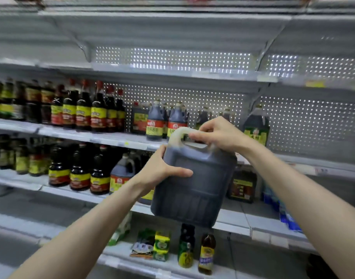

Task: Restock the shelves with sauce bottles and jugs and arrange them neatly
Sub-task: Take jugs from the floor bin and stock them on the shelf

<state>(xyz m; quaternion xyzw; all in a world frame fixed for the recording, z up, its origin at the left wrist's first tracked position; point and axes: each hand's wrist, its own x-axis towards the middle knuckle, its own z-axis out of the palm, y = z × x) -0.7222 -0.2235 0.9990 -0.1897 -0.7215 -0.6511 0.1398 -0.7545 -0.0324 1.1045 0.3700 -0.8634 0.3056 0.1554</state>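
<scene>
Right hand (218,133) curls round the top handle (179,131) of the dark sauce jug (192,184), taking the wt. Left hand (162,170) clasps the jug's side, thumb across the front, prob. to steady it.

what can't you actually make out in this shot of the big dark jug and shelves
Head view throughout:
Cap of the large dark plastic jug: covered by the right hand on its handle.
Print on the dark yellow-labelled sauce bottles at far left: motion blur.
Goods on the top shelf: cut by the upper edge.
</scene>
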